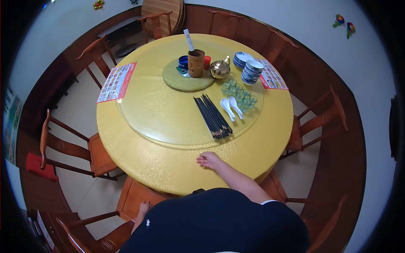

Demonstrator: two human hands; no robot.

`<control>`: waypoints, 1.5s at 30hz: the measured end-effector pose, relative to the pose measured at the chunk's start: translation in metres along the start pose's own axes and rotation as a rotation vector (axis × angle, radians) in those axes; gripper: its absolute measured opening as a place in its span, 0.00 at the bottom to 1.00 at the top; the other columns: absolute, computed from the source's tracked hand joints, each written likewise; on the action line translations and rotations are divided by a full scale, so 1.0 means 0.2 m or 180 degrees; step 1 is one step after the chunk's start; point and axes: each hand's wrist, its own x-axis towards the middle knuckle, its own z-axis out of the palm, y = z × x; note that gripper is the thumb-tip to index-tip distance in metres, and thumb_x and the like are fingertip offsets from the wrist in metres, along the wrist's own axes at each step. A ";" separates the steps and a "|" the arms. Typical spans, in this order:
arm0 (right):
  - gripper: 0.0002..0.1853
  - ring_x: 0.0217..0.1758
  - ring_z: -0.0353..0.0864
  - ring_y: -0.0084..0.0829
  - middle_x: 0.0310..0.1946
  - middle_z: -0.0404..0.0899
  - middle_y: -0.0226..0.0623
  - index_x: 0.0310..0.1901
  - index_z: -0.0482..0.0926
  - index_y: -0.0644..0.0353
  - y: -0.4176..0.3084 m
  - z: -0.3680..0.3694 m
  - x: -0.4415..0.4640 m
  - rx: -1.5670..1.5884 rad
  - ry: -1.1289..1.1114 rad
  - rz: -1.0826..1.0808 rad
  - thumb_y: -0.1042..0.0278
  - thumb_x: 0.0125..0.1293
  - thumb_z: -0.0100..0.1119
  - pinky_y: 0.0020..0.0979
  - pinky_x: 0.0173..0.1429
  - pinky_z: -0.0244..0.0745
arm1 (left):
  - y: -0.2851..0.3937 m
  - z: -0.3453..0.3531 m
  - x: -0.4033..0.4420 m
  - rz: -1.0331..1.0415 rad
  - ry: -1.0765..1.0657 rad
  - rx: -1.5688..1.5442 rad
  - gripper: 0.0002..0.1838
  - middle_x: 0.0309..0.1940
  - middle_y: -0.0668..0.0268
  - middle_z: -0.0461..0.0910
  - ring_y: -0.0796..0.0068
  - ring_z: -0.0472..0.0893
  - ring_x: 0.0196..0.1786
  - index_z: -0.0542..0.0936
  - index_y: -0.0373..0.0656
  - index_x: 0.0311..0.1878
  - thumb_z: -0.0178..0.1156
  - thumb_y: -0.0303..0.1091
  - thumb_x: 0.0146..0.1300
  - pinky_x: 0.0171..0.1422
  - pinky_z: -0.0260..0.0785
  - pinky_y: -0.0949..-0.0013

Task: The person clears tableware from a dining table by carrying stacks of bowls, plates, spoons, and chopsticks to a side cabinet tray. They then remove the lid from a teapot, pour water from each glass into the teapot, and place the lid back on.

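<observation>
Above the front edge of the round table (147, 162), my right hand (207, 160) is open and holds nothing, its fingers slightly bent. Closest to it lies a bundle of black chopsticks (212, 117) on the glass turntable (143, 118). Two white spoons (231, 108) rest beside the chopsticks, with several small green glasses (239, 92) behind them. My left hand (144, 207) hangs low by a wooden chair (137, 196); its fingers are mostly hidden.
Stacked blue-and-white bowls (252, 72), small plates (241, 59), a gold teapot (220, 69) and a brown chopstick holder (195, 63) stand at the back. Menu sheets (117, 82) lie at the table's sides. Wooden chairs (69, 145) surround the table.
</observation>
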 end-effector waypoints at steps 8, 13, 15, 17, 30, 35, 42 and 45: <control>0.09 0.31 0.74 0.37 0.30 0.72 0.45 0.36 0.65 0.69 -0.37 -0.62 0.10 0.1066 0.1137 -0.1002 0.71 0.56 0.42 0.30 0.31 0.71 | 0.27 0.14 -0.27 -0.0223 -0.0054 0.1055 0.10 0.21 0.61 0.72 0.76 0.71 0.20 0.69 0.36 0.28 0.48 0.34 0.56 0.22 0.64 0.73; 0.09 0.31 0.73 0.38 0.30 0.71 0.45 0.37 0.65 0.67 -0.52 -0.66 0.06 0.1080 0.1337 -0.0929 0.72 0.56 0.41 0.32 0.33 0.71 | 0.12 0.04 -0.43 -0.0538 -0.0011 0.1437 0.10 0.21 0.62 0.72 0.76 0.71 0.20 0.69 0.36 0.28 0.48 0.34 0.57 0.23 0.64 0.73; 0.09 0.31 0.73 0.37 0.30 0.71 0.44 0.37 0.64 0.67 -0.51 -0.62 0.12 0.0843 0.1550 -0.0890 0.73 0.55 0.40 0.32 0.34 0.71 | 0.09 0.02 -0.49 -0.0629 0.0041 0.1432 0.10 0.21 0.62 0.72 0.76 0.71 0.21 0.69 0.35 0.29 0.48 0.34 0.57 0.23 0.64 0.73; 0.11 0.32 0.73 0.37 0.28 0.70 0.43 0.39 0.63 0.67 -0.49 -0.59 0.15 0.0707 0.1720 -0.0858 0.76 0.53 0.38 0.35 0.37 0.70 | 0.08 0.02 -0.53 -0.0704 0.0082 0.1394 0.10 0.22 0.62 0.72 0.76 0.71 0.21 0.69 0.35 0.29 0.48 0.34 0.57 0.23 0.64 0.73; 0.11 0.42 0.70 0.41 0.37 0.68 0.50 0.37 0.63 0.70 -0.38 -0.36 0.16 0.1143 0.1041 -0.0526 0.77 0.53 0.34 0.36 0.46 0.68 | 0.31 0.29 -0.86 -0.0500 0.0332 0.0979 0.11 0.23 0.62 0.72 0.77 0.71 0.22 0.69 0.35 0.30 0.48 0.35 0.57 0.25 0.65 0.74; 0.08 0.41 0.72 0.39 0.36 0.71 0.47 0.36 0.65 0.66 -0.35 -0.17 0.09 0.0898 0.0716 -0.0449 0.72 0.57 0.40 0.35 0.43 0.70 | 0.65 0.53 -1.00 -0.0294 0.0086 0.1180 0.11 0.23 0.62 0.72 0.77 0.71 0.23 0.69 0.35 0.31 0.48 0.35 0.57 0.26 0.65 0.74; 0.10 0.34 0.76 0.35 0.34 0.73 0.44 0.37 0.68 0.64 -0.59 -0.41 -0.24 -0.0725 -0.0318 -0.0208 0.67 0.57 0.48 0.31 0.37 0.73 | 1.29 1.14 -1.05 0.0494 -0.1455 0.1071 0.13 0.29 0.65 0.73 0.79 0.72 0.33 0.70 0.33 0.40 0.48 0.35 0.59 0.41 0.65 0.77; 0.12 0.32 0.75 0.34 0.32 0.72 0.42 0.38 0.67 0.64 -0.82 -0.79 -0.30 -0.0495 -0.0035 -0.0255 0.65 0.56 0.48 0.31 0.34 0.73 | 1.47 1.56 -1.03 0.0907 -0.2196 0.0918 0.14 0.33 0.64 0.73 0.78 0.72 0.37 0.69 0.33 0.43 0.48 0.35 0.59 0.45 0.64 0.76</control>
